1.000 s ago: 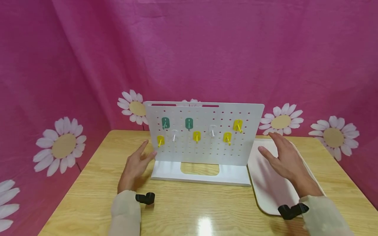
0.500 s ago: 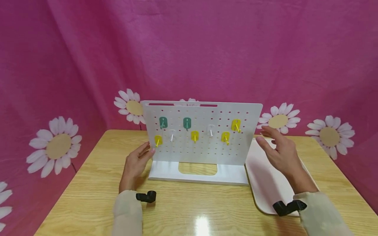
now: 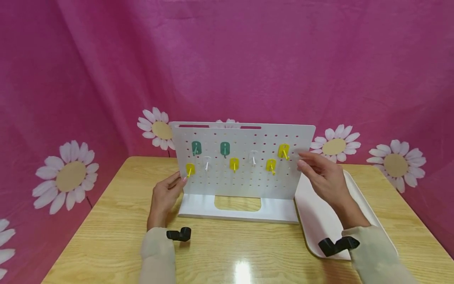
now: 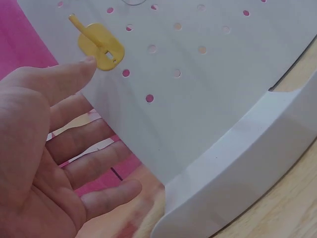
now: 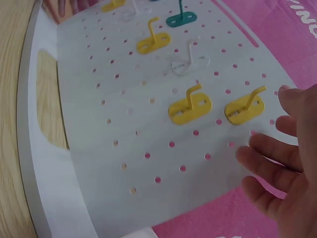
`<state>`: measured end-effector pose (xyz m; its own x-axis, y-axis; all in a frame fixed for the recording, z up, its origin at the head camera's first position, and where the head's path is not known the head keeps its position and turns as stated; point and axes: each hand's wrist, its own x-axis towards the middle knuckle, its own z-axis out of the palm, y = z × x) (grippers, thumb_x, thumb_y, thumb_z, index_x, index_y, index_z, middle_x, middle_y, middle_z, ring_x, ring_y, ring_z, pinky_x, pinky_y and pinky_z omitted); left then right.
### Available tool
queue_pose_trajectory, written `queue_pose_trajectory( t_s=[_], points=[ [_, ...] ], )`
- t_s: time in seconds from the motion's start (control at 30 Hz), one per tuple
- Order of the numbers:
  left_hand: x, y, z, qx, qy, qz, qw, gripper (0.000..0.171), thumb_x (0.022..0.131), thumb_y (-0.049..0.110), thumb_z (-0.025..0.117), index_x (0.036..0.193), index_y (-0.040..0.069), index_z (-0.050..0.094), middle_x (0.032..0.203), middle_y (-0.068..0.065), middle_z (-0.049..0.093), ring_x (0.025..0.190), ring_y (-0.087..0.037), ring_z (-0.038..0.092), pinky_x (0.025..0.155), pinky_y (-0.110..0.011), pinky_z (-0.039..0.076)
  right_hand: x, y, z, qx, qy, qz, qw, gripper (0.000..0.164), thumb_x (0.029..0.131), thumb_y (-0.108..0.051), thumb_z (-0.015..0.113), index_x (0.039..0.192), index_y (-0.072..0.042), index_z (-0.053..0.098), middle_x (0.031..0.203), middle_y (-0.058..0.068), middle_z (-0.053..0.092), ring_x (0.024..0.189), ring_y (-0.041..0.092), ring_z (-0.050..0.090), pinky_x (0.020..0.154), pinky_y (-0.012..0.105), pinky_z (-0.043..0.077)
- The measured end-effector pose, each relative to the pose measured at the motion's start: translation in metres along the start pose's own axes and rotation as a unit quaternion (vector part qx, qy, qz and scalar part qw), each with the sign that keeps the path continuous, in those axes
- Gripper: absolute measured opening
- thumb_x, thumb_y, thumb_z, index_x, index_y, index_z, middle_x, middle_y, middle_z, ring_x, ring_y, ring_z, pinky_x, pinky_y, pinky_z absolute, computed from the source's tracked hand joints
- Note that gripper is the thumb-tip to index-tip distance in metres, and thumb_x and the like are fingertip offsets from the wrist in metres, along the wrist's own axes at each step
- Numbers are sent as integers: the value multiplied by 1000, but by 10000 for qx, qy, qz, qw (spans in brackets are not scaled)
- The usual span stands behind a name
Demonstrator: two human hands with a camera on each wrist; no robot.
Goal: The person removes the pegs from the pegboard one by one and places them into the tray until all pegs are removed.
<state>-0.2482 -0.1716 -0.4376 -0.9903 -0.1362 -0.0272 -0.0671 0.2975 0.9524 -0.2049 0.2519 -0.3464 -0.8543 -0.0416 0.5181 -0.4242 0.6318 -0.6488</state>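
The left hand (image 3: 164, 197) is loose and spread wide at the left edge of the white pegboard (image 3: 221, 191), its thumb in front of that edge; the right hand (image 3: 328, 179) is by the pegboard's right edge, fingers softly bent, with a small gap to the thumb; I cannot tell if either one touches the board. The left wrist view shows the left palm, which the head view does not, and a yellow hook (image 4: 101, 47) just beside the thumb; the right wrist view shows another yellow hook (image 5: 245, 110) near the right thumb, and the clear backs of the see-through hooks (image 5: 190, 58), which look faint from the head. The head view shows all the hooks on the pegboard's front: four yellow, two green (image 3: 196, 148), two see-through; it also shows the pale tray (image 3: 312, 213) right of the pegboard, partly under the right arm; the wooden table (image 3: 106, 236) is below the pegboard; pink cloth (image 3: 248, 59) with big daisies hangs behind it; only the right wrist view shows white letters (image 5: 302, 15) on that cloth.
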Motion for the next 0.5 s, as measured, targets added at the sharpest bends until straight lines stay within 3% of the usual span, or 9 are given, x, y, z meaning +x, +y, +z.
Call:
queue_pose_trajectory(
  t_s=[0.27,0.5],
  points=[
    [1,-4,4,-167,361,291,9988,49,96,41,68,139,18,62,129,-11,65,114,-27,62,90,-43,55,12,-5,10,1013,-110,231,9945,30,97,-11,69,124,1,68,102,18,72,82,13,71,74,15,53],
    [4,-3,7,-97,534,176,9984,46,96,40,67,137,20,63,130,-8,65,114,-26,61,88,-37,53,16,-8,16,1038,-255,410,9934,28,96,-13,70,120,2,70,102,17,72,82,16,70,74,16,54]
  ],
)
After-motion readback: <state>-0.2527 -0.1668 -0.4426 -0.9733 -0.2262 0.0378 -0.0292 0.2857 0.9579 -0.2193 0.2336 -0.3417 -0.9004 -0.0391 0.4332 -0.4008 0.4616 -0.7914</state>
